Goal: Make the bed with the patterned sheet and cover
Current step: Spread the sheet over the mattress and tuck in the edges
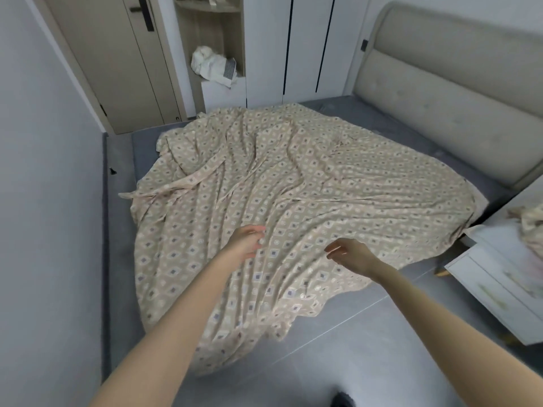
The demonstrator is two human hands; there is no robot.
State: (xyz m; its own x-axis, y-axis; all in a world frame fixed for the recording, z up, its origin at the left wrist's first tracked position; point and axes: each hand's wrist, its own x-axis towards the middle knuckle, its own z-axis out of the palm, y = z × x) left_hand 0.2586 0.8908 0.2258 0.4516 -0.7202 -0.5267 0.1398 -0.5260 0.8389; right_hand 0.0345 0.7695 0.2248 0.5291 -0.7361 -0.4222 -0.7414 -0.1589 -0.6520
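A beige patterned sheet (293,183) lies crumpled and wrinkled across the grey mattress (147,142), its near edge spilling over the side onto the floor. My left hand (248,240) hovers just above the sheet's near part, fingers apart and holding nothing. My right hand (351,254) hangs a little to the right, also open above the cloth. A second piece of the same patterned fabric (529,221) is bunched on the nightstand at the right edge.
A padded beige headboard (455,92) stands at the right. A white nightstand (499,277) sits close to the bed's near right corner. White wardrobes and an open shelf with a white bundle (213,66) are at the back. A wall runs along the left.
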